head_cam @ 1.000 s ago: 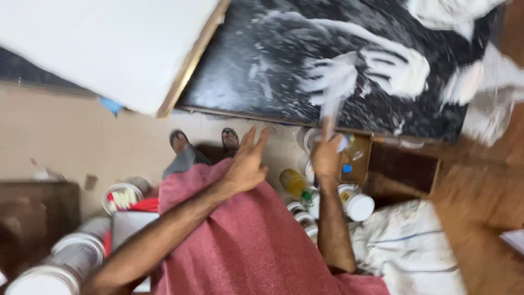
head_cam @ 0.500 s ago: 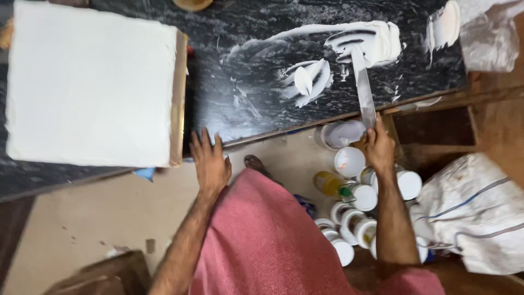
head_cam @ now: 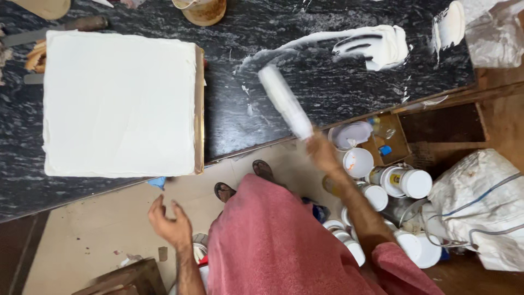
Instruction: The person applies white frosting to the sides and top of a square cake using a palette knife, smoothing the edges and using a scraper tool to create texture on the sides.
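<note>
A black marble counter [head_cam: 327, 98] smeared with white paste [head_cam: 376, 46], right hand [head_cam: 323, 153] gripping a coated palette knife [head_cam: 285, 102], left hand [head_cam: 170, 223] loosely spread.

There is a single view, from a camera worn on the person's head, and it looks almost straight down from standing height. The black marble counter [head_cam: 327, 87] fills the upper half of the picture, with its near edge running slantwise from lower left to upper right, so the view is turned a little against that edge. Below the edge the camera sees past the person's red garment [head_cam: 273, 240] to the floor [head_cam: 98, 218] beside the counter. Nothing is seen close up, and no second view shares this scene.
</note>
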